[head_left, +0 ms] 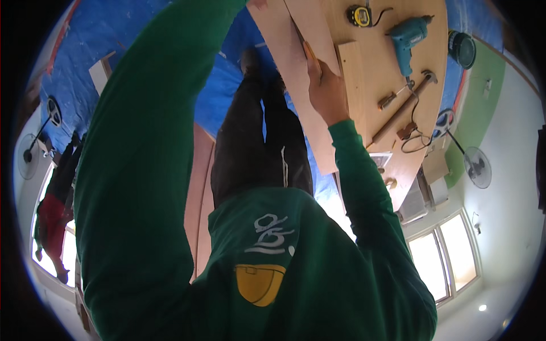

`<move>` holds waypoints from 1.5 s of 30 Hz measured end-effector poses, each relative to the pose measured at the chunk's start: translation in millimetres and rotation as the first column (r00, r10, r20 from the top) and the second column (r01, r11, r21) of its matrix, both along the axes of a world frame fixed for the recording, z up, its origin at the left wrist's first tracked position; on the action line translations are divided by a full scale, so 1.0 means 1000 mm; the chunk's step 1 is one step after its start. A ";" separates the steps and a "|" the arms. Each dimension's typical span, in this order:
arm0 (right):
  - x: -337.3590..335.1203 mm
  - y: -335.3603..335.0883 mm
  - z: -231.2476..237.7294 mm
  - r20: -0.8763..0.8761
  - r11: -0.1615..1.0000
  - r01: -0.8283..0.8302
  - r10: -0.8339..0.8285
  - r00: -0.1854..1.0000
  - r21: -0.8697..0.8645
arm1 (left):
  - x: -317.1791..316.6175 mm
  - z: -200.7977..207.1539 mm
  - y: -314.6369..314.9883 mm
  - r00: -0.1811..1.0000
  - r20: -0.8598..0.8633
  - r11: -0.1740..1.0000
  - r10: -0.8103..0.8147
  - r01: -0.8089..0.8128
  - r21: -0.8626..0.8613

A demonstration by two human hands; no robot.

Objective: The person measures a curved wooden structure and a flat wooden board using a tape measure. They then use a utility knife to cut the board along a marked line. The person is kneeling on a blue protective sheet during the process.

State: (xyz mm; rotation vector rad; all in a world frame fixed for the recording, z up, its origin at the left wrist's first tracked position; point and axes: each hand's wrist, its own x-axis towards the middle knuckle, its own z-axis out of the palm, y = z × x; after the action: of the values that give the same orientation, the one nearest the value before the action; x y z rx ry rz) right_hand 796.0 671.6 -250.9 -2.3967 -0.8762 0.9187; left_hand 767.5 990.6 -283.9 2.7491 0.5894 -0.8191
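Observation:
My right hand [329,94] is closed around an orange-brown wooden handle [311,55], its index finger stretched along it. The handle lies over a long pinkish-brown board [315,28]. A narrow dark strip runs from the handle's tip toward the top edge; I cannot tell whether it is a blade or a gap in the wood. My left arm, in a green sleeve [142,142], reaches up past the top edge, so the left hand is out of sight. A pale wood strip [351,77] lies beside the right hand.
On the wooden table [429,51] lie a teal drill [408,42], a yellow-black tape measure [359,16], a hammer [406,108], a screwdriver [388,101] and a coiled cord [418,141]. Blue sheeting [224,85] covers the floor. Another person [52,213] stands at far left.

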 end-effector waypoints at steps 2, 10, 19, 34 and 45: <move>-0.003 -0.003 -0.004 0.043 1.000 -0.013 0.012 0.999 0.008 | -0.005 -0.002 -0.003 0.999 0.040 0.999 0.006 -0.004 -0.038; 0.010 -0.003 0.000 -0.001 0.999 0.018 -0.018 1.000 -0.047 | -0.012 0.023 -0.065 0.964 0.050 0.965 -0.261 0.263 -0.024; 0.000 -0.038 0.046 -0.074 0.996 -0.041 0.035 0.997 -0.080 | -0.031 0.004 -0.110 0.991 0.104 0.996 -0.085 0.081 0.041; 0.016 -0.023 -0.012 0.077 0.938 -0.319 0.331 0.940 -0.135 | -0.030 -0.019 -0.113 0.976 0.203 0.997 -0.075 0.075 0.009; -0.034 -0.198 0.223 -0.217 0.947 -0.008 -0.065 0.974 -0.320 | -0.023 -0.008 -0.107 0.981 0.158 0.993 -0.117 0.115 0.025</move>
State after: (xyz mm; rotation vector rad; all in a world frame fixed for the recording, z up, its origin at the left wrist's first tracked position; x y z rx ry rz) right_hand 761.8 473.2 -27.8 -2.4923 -0.6450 1.3812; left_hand 744.7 883.7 -292.0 2.8516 0.4099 -0.6125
